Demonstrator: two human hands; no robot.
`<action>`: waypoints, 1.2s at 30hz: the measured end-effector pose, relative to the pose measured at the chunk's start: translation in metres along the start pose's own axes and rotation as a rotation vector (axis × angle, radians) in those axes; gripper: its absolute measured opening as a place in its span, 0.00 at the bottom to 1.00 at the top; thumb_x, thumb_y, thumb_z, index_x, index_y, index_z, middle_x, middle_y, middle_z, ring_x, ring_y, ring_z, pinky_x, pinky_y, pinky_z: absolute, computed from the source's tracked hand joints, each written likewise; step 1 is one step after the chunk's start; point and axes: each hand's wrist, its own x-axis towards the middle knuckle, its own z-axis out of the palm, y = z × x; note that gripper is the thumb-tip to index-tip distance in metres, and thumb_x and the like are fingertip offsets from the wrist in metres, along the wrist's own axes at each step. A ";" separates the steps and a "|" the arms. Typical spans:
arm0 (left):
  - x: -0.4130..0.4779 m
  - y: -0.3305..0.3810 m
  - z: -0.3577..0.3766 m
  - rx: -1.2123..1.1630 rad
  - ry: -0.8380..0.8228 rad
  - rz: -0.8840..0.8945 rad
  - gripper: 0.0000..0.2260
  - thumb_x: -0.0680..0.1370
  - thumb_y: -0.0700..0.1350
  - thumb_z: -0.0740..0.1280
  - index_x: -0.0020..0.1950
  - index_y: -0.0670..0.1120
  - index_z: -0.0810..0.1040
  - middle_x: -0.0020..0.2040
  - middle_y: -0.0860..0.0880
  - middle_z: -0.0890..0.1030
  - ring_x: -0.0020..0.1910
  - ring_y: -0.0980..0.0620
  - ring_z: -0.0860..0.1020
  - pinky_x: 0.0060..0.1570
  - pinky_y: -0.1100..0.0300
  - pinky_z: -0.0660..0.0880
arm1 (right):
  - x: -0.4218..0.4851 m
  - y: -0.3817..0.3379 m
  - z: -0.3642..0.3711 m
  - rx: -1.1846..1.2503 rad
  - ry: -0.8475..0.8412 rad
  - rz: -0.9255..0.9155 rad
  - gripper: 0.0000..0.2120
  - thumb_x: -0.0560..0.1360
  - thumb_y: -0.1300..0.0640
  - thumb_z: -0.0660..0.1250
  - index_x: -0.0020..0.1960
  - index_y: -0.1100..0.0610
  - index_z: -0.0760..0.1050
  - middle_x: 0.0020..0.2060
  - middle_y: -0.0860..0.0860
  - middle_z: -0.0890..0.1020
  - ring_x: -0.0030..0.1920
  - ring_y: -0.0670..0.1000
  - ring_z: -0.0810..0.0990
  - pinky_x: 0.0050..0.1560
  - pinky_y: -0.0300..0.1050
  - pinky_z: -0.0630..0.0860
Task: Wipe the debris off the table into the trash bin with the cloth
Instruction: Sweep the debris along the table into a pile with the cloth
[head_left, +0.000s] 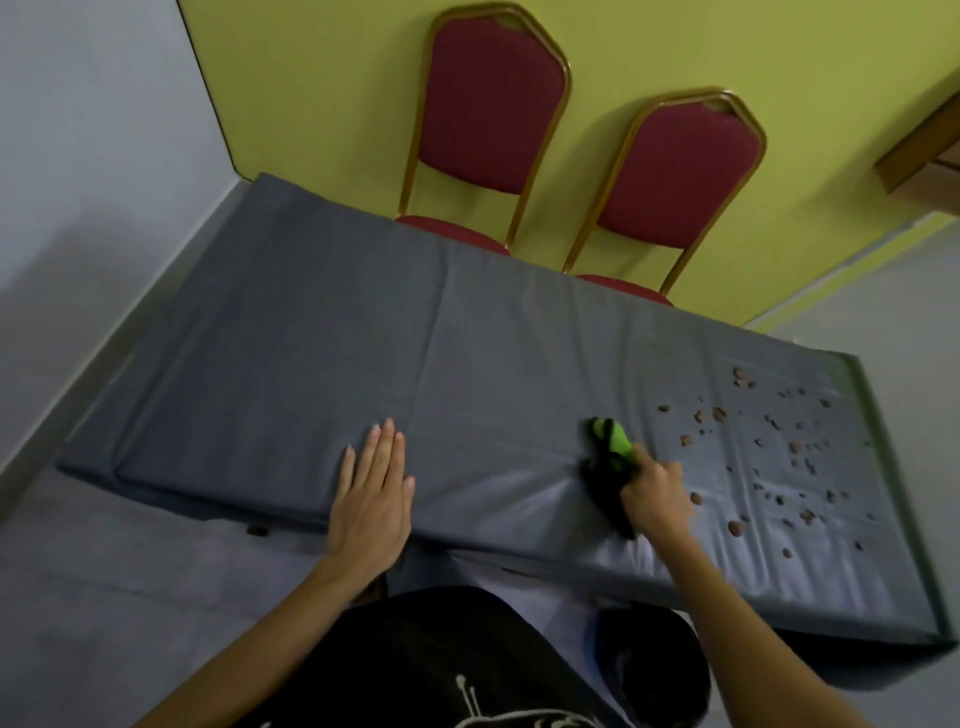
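A long table under a grey cover (311, 332) runs across the view. Small brown bits of debris (779, 457) lie scattered over its right end. My right hand (655, 493) grips a bunched green and black cloth (609, 462) that rests on the cover, just left of the debris. My left hand (373, 483) lies flat on the cover near the front edge, fingers apart, holding nothing. No trash bin is visible.
Two red chairs with gold frames (488, 119) (675, 176) stand behind the table against a yellow-green wall. A wooden ledge (924, 161) juts in at the upper right. Grey floor (104, 571) lies left of and in front of the table.
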 end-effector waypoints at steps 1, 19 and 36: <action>0.000 0.000 0.001 -0.002 0.000 -0.001 0.26 0.81 0.49 0.50 0.76 0.37 0.63 0.78 0.41 0.61 0.78 0.44 0.59 0.74 0.42 0.58 | 0.002 0.007 -0.004 0.027 0.018 0.029 0.24 0.77 0.59 0.58 0.72 0.45 0.68 0.51 0.58 0.71 0.41 0.62 0.75 0.43 0.50 0.74; 0.000 -0.005 -0.001 -0.007 -0.047 0.003 0.27 0.82 0.51 0.50 0.77 0.38 0.61 0.79 0.42 0.60 0.79 0.45 0.57 0.75 0.43 0.56 | -0.078 -0.101 0.047 -0.059 0.020 -0.314 0.28 0.75 0.58 0.59 0.74 0.45 0.62 0.54 0.58 0.70 0.39 0.65 0.80 0.36 0.56 0.75; 0.004 0.133 0.024 -0.015 -0.158 0.212 0.30 0.77 0.50 0.54 0.76 0.37 0.62 0.80 0.41 0.56 0.79 0.42 0.56 0.74 0.40 0.54 | -0.063 -0.048 0.029 0.057 -0.125 -0.431 0.26 0.77 0.52 0.59 0.73 0.37 0.61 0.58 0.54 0.70 0.47 0.61 0.80 0.45 0.53 0.77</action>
